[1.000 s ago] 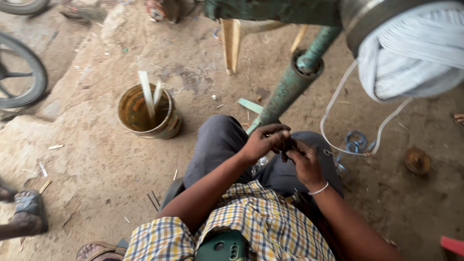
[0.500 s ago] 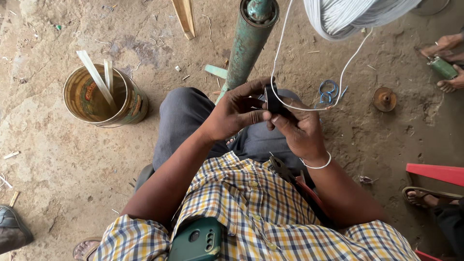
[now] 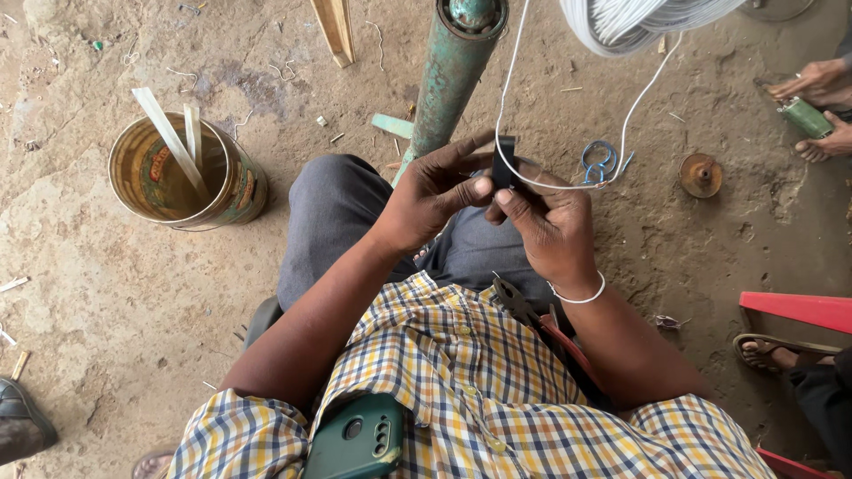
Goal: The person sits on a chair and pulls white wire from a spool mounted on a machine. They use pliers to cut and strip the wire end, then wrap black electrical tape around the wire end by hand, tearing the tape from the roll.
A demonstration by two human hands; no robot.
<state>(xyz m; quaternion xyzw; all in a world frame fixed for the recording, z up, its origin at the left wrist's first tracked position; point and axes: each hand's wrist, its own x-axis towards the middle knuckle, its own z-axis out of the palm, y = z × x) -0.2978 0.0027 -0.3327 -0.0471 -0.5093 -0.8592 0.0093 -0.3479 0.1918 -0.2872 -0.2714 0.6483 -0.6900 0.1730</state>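
Raised slightly since before, both hands, left hand (image 3: 432,197) and right hand (image 3: 548,226), pinch a small black piece (image 3: 504,162), mostly hidden by fingertips, white wire (image 3: 568,185) looping just beneath.

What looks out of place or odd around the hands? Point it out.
Pliers lie loose on the lap, unsecured. Scraps litter the dirt floor. Both hands, left hand and right hand, pinch a small black piece on the white wire; nothing looks damaged.

Soft, even daylight falls over my lap; shadows are faint, no glare, and the view stays sharp with slight wide-angle stretch at the edges
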